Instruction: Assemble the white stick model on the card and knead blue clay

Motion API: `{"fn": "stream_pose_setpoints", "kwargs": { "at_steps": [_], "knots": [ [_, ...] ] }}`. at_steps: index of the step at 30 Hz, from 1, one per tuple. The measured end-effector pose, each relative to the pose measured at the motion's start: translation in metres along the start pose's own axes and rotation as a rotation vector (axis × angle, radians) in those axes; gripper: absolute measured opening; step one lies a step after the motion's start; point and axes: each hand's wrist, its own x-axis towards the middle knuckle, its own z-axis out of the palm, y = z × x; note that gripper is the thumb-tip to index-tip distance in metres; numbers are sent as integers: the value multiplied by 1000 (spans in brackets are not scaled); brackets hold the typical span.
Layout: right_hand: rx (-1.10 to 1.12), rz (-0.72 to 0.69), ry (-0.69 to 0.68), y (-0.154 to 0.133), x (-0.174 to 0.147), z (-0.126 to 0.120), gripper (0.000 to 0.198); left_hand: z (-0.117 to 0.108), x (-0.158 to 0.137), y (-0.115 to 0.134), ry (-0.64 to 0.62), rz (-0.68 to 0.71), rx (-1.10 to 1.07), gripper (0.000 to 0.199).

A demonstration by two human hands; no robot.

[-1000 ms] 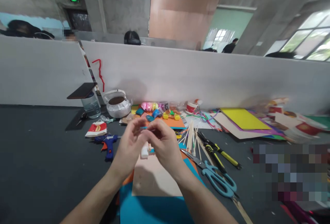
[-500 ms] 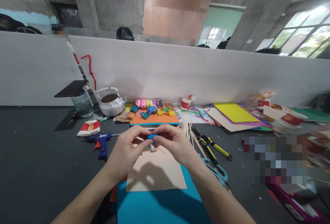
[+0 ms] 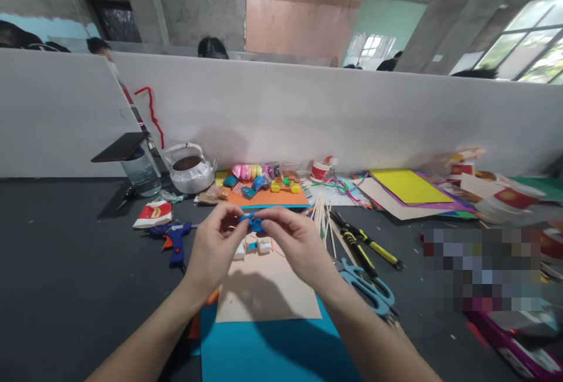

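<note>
Between my two hands is a small lump of soft blue modelling clay [image 3: 255, 225], pinched by the fingertips of both. My left hand [image 3: 214, 250] has thumb and fingers closed on its left end, where the clay looks thin. On the other side my right hand [image 3: 299, 247] grips it with thumb and forefinger. Below them lies a cream sheet of paper [image 3: 275, 300] on a larger blue sheet [image 3: 272, 355]. Small white pieces [image 3: 264, 245] with a bit of blue between them rest on the cream sheet, partly behind my hands.
A blue glue gun [image 3: 176, 242] lies left of my hands. To the right are thin wooden sticks [image 3: 320, 215], pliers [image 3: 356, 247] and light-blue scissors [image 3: 367, 288]. Bagged coloured clay [image 3: 250, 173], a white kettle-like pot [image 3: 192, 173] and a yellow sheet [image 3: 409, 187] are farther back.
The blue clay has gone from a compact lump to a longer, uneven shape between my fingers. My hands have shifted slightly, and more of the white pieces shows beneath them.
</note>
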Motion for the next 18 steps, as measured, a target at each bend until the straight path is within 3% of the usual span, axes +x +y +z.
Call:
{"fn": "stream_pose_setpoints", "kwargs": {
  "at_steps": [5,10,15,18],
  "knots": [
    [-59,-68,45,6,-2,6,14,7,-13,10,-111,-7,-93,27],
    [-128,-110,147,13,1,2,24,11,-12,2,-77,-17,-140,22],
    [-77,-26,-22,18,6,-3,22,8,-8,1,-75,-4,-93,16],
    [-35,-9,-9,17,8,-6,16,2,-3,1,-33,16,-61,16]
  ]
}}
